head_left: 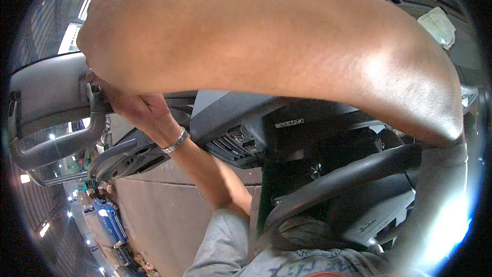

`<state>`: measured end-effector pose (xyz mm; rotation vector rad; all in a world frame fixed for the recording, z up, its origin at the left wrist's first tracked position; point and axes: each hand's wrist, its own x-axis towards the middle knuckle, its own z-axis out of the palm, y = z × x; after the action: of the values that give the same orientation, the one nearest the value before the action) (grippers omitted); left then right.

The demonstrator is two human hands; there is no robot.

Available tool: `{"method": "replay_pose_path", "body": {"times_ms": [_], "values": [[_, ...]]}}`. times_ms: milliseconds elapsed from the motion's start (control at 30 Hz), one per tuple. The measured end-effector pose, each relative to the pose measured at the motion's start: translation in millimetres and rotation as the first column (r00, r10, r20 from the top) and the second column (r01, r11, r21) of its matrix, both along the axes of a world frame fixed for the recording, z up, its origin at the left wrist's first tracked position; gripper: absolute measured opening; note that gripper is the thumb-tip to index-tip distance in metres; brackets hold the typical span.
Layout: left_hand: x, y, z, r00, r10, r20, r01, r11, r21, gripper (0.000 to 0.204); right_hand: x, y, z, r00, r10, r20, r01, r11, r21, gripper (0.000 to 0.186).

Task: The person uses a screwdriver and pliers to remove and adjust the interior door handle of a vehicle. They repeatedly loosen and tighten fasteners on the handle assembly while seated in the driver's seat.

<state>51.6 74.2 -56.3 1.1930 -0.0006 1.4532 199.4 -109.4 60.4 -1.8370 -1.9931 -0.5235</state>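
Note:
My left hand [136, 106], with a metal-band watch [176, 141] at its wrist, reaches up to the upper end of a black grab handle [56, 143]. Its fingers look closed together at the handle's mount, against the grey pillar trim [48, 82]; what lies in them is hidden. Across the top of the picture stretches my right forearm [266, 36], very close and bent at the elbow. My right hand [95, 33] is at the upper left, near the top of the trim. Its fingers are turned away and do not show.
The dashboard [220, 107] with an air vent [238, 143] lies beyond my arms. A steering wheel [343, 184] is close to my body at right. A pale cloth [438, 26] rests at the upper right. The vehicle door [136, 156] stands open over a concrete floor [159, 215]; a blue vehicle [105, 220] is outside.

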Motion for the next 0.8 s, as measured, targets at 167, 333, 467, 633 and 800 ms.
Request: {"method": "replay_pose_path", "body": {"times_ms": [167, 333, 467, 633, 800], "values": [[10.6, -14.3, 10.4, 0.987, 0.132, -0.095, -0.14, 0.986, -0.088, 0.036, -1.2, -3.9, 8.0, 1.0, -0.013, 0.0, 0.013, 1.0, -0.017, 0.024], [0.6, 7.3, 13.5, 0.967, -0.232, 0.109, 0.241, 0.967, -0.081, 0.028, -5.4, -1.8, 10.5, 1.0, 0.001, -0.005, -0.001, 0.999, -0.037, 0.022], [0.4, 13.7, 11.8, 0.935, -0.329, 0.136, 0.33, 0.944, 0.012, 0.027, -6.5, 0.1, 12.5, 1.0, 0.002, -0.009, -0.002, 0.998, -0.06, 0.022], [8.5, -2.7, 19.4, 0.922, -0.318, 0.223, 0.328, 0.945, -0.009, 0.024, -4.4, 12.0, 13.7, 1.0, 0.02, -0.024, -0.022, 0.995, -0.093, 0.02], [8.5, -15.5, 22.8, 0.945, -0.247, 0.213, 0.27, 0.959, -0.083, 0.022, 6.5, 41.5, 10.2, 0.993, 0.066, -0.097, -0.076, 0.992, -0.106, 0.019]]}}
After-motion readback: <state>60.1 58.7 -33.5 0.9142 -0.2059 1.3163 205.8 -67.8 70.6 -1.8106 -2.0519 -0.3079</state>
